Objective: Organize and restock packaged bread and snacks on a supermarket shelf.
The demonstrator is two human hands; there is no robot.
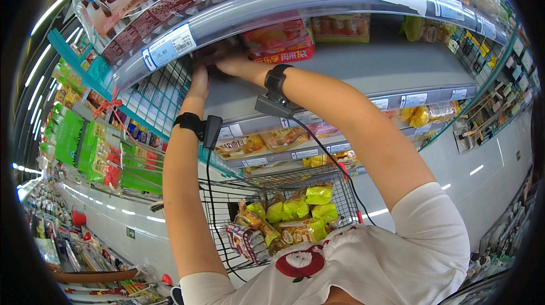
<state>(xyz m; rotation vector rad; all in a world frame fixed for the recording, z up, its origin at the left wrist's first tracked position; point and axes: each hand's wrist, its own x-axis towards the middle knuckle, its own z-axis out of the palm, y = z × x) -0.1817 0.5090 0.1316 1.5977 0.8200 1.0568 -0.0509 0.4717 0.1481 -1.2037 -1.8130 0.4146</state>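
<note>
Both arms reach under the upper shelf, into the shaded left end of the grey shelf point(353, 66) below it. My left hand point(200, 80) is beside the wire side panel point(168, 88), thumb side inward. Just to its right is my right hand point(232, 64), close to a red and pink package point(276, 37). Between and beyond the hands sits a dark package point(215, 49), dim and partly covered by the shelf edge. My fingertips are lost in shadow, so their grip does not show. Each wrist wears a black strap with a small cabled device.
A wire shopping cart point(225, 194) holding several yellow-green bread bags point(294, 205) stands against my front. The upper shelf's price rail point(272, 3) crosses above my hands. Farther right are packaged rolls point(340, 28). Lower shelves carry bagged bread point(285, 137). Green packages point(89, 147) hang at left.
</note>
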